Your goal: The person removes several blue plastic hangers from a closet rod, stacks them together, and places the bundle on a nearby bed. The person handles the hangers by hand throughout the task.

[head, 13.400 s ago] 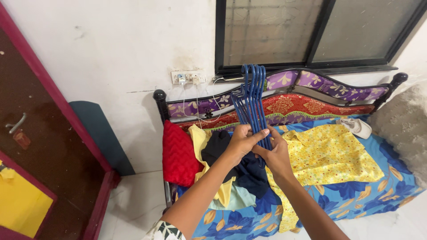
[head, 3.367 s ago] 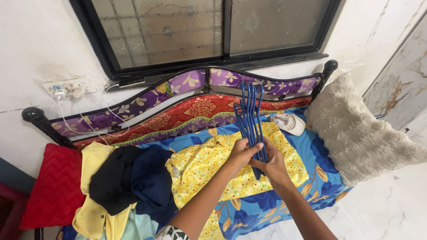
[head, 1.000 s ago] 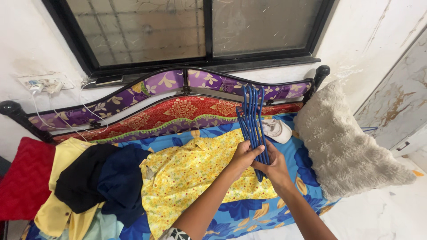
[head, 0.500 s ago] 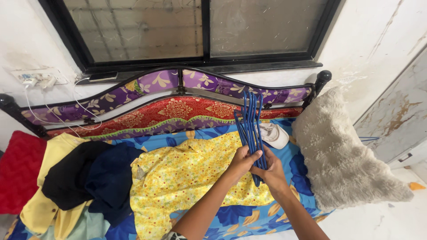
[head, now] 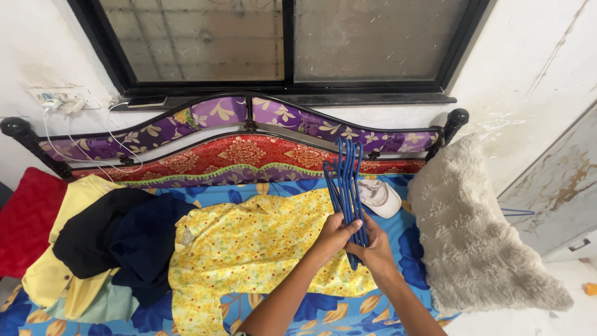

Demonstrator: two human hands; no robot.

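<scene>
View has drifted left since earlier. Left hand and right hand both clamp the bundle of blue plastic hangers, apparently separating one; next, free it.

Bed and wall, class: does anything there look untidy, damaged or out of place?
Yes. Clothes lie heaped and unfolded at the bed's left end, and a yellow flowered garment sprawls crumpled across the bedsheet. The wall at right is stained and cracked. Both hands, left hand and right hand, grip blue hangers.

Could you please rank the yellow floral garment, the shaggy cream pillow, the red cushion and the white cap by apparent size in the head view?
1. yellow floral garment
2. shaggy cream pillow, nearly as large
3. red cushion, partly cut off
4. white cap
</scene>
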